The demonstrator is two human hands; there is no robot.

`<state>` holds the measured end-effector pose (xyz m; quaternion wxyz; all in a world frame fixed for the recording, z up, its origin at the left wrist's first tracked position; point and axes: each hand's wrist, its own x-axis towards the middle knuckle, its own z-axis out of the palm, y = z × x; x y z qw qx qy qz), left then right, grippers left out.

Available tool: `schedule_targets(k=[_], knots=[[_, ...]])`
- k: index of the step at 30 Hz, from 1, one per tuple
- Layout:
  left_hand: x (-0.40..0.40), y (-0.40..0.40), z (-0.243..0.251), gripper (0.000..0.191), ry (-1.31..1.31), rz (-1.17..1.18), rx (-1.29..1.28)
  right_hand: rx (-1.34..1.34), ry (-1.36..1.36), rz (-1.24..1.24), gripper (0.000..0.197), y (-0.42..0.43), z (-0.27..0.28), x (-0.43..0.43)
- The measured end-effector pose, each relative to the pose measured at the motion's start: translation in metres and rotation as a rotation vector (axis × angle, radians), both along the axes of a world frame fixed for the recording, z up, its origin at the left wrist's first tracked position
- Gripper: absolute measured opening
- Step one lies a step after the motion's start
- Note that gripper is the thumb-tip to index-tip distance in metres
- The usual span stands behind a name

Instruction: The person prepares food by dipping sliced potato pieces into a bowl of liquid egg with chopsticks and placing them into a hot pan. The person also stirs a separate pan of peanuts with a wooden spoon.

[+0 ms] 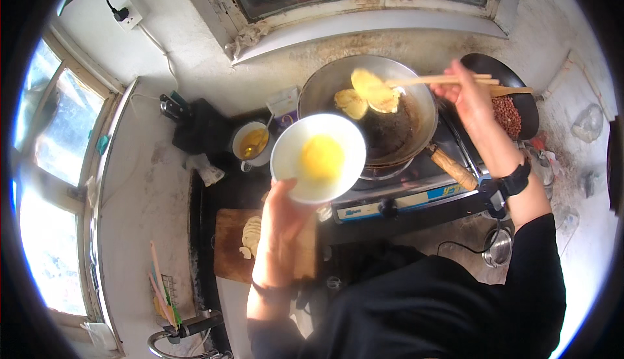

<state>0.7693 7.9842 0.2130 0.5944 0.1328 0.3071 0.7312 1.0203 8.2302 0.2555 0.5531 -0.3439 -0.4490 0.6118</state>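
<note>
My left hand (285,205) holds a white bowl (282,159) by its rim; yellow beaten egg (322,156) lies in the bottom. Pale wooden chopsticks (438,79) are in my right hand (460,90), reaching over a metal wok (424,115) on a gas stove. At their tips is a blurred, yellow-coated slice (366,83); whether it touches the wok cannot be told. Two more coated pieces, one of them a round slice (352,104), lie in the wok. Sliced pale food (251,232) rests on a wooden cutting board (229,261), partly behind my left forearm.
Left of the bowl stands a cup (237,147) with yellow liquid and a spoon, near a black knife block (200,125). The wok's wooden handle (453,168) juts over the stove front (360,211). A black pan (529,115) with reddish peanuts and a wooden spatula is at right.
</note>
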Motion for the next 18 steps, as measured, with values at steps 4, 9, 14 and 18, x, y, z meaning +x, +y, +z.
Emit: schedule_targets(k=[4,9,14,18], knots=[[0.0,-0.035,-0.013,0.066,0.032,0.067,-0.049,0.204,-0.308,0.041,0.024,0.003,-0.048,-0.007],[0.004,-0.083,-0.024,0.059,-0.035,0.19,-0.126,0.514,-0.565,0.321,0.016,-0.021,-0.067,-0.018],[0.009,-0.118,-0.032,0.056,-0.049,0.306,-0.178,0.285,-0.427,0.316,0.016,-0.021,-0.034,-0.017],[0.01,-0.132,-0.041,0.057,-0.067,0.322,-0.198,0.389,-0.566,0.313,0.013,-0.018,-0.054,-0.018]])
